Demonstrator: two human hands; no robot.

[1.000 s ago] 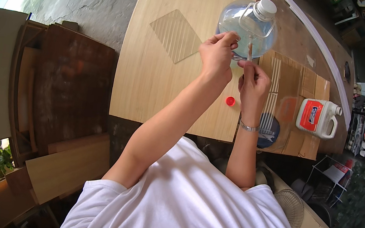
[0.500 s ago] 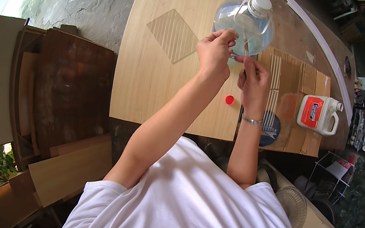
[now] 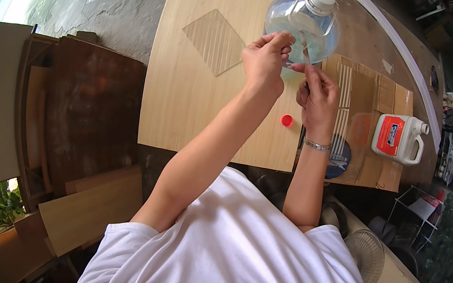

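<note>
l. hand (image 3: 265, 59): fingers bent, can't tell if gripping item. r. hand (image 3: 319, 95): holds slim stick (image 3: 306, 54), pointing far. clear jug (image 3: 280, 16): far right of wood board (image 3: 195, 113), beyond hands. red cap (image 3: 286, 120): on board, near r. hand.

I have a wide lane across the left of the pale bench (image 3: 184, 112), broken by a flat ribbed sheet (image 3: 215, 43). Between left forearm (image 3: 214, 125) and right forearm (image 3: 307, 177), a wedge opens around a red cap (image 3: 286, 120), narrowing toward the left hand (image 3: 264, 62) and right hand (image 3: 318, 96). Beyond them, a large clear bottle (image 3: 288, 25) blocks my way; a white jug (image 3: 394, 137) obstructs the right.
</note>
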